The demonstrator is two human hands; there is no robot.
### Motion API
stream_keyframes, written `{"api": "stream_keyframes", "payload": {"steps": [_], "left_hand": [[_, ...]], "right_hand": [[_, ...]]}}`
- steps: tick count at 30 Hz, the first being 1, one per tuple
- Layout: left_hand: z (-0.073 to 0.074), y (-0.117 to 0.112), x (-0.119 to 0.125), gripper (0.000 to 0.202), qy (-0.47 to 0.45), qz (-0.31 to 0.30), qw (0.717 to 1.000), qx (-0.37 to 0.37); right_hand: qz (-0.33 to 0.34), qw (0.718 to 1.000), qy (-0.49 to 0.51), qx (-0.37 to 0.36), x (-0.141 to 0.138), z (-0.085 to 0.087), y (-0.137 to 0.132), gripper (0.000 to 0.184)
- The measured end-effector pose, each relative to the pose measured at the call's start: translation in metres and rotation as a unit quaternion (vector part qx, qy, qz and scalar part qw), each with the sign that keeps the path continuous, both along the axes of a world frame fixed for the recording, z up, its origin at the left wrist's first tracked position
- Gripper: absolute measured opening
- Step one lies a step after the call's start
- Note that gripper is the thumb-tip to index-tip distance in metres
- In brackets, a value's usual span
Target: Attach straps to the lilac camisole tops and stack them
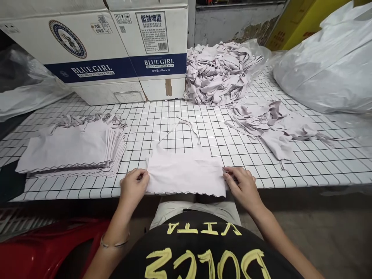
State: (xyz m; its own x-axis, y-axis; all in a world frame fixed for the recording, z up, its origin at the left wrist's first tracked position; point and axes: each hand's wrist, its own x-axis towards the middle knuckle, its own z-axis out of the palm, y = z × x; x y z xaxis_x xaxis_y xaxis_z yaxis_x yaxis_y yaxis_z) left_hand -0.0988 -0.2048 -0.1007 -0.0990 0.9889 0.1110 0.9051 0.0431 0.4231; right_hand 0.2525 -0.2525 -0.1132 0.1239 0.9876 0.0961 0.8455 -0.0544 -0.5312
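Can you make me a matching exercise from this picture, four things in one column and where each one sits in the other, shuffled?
Things:
1. flat garment
2. neat stack
3. tangled heap
4. beer boxes

Places:
A. far side of the table, right of the boxes
B. held at the near edge between both hands
C. back left of the table
D. left of the hands, edges lined up

Pairs: 1-B, 2-D, 3-A, 4-C

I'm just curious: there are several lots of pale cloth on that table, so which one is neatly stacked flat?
The flat stack left of the left hand, edges aligned. The heap by the boxes and the loose pieces on the right are crumpled.
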Motion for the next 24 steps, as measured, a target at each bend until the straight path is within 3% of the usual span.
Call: {"api": "stream_keyframes", "payload": {"steps": [4, 10, 15, 19, 24], "left_hand": [[0.003, 0.003, -0.023, 0.02, -0.012, 0.072, 0.997, -0.02], [0.005, 0.004, -0.039, 0.019, -0.042, 0.113, 0.992, -0.039], [0.004, 0.001, -0.032, 0.032, 0.061, 0.091, 0.993, -0.052], [0.003, -0.005, -0.023, 0.029, 0.068, 0.058, 0.994, -0.059], [0.007, -0.011, -0.005, 0.026, 0.006, 0.034, 0.997, -0.063]], "right_hand": [[0.004, 1.0, 0.009, -0.008, 0.005, 0.001, 0.004, 0.029], [0.028, 0.999, 0.019, -0.007, -0.002, 0.001, 0.022, 0.031], [0.061, 0.997, -0.033, -0.027, -0.025, 0.011, 0.045, 0.042], [0.08, 0.992, -0.056, -0.084, -0.039, 0.021, 0.055, 0.025], [0.05, 0.987, -0.006, -0.155, -0.007, 0.027, 0.065, 0.013]]}}
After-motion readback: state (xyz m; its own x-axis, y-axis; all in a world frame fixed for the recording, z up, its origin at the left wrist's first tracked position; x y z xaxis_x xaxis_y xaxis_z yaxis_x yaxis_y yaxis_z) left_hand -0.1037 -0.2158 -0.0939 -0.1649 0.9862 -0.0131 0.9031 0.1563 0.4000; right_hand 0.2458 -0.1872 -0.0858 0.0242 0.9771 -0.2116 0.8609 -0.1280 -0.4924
